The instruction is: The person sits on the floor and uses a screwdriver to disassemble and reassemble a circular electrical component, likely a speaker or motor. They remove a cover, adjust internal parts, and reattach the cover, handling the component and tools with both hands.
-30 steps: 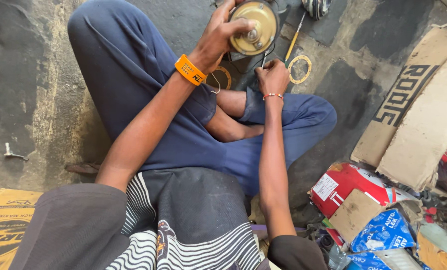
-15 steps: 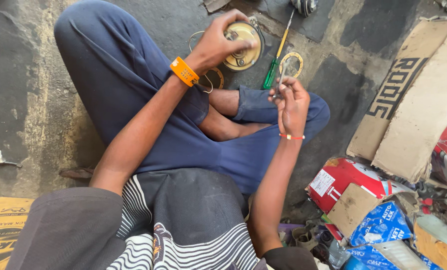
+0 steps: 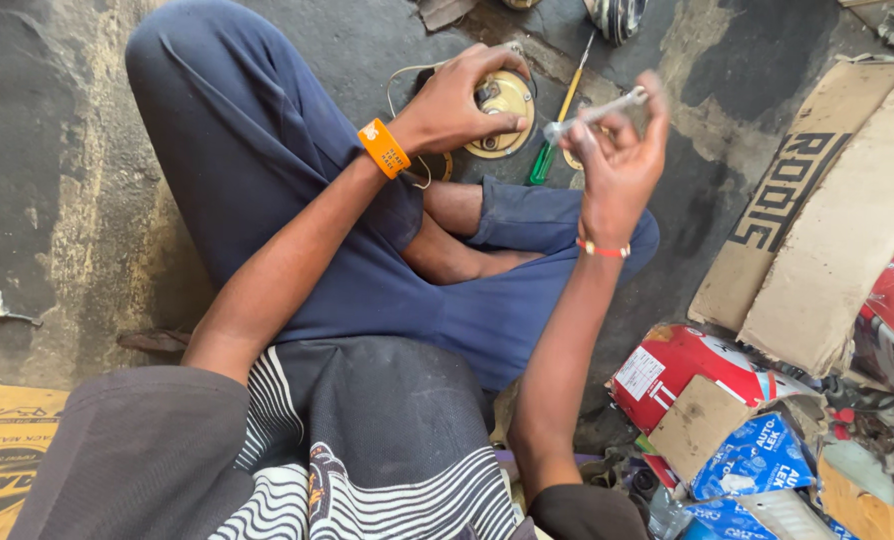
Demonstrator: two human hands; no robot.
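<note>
Seated cross-legged on the floor [image 3: 67,200]. My left hand [image 3: 457,100] is clamped over a round brass-coloured disc [image 3: 507,115], fingers wrapped on its top and near edge; disc sits low, just in front of my knee, close to the floor. Thin wire [image 3: 399,85] loops off its left side. Orange band [image 3: 384,148] on left wrist.

My right hand [image 3: 617,165] is raised, palm toward me, pinching a small metal wrench [image 3: 597,110] betw. thumb and fingers; wrench is blurred, tilted up to the right, near the disc but not touching it. Red thread [image 3: 603,250] on right wrist.

Green-handled screwdriver [image 3: 552,135] lies on the floor betw. both hands, just beside the disc.

Flattened cardboard [image 3: 827,250] and red/blue cartons [image 3: 707,400] piled at right, well apart from the hands.
</note>
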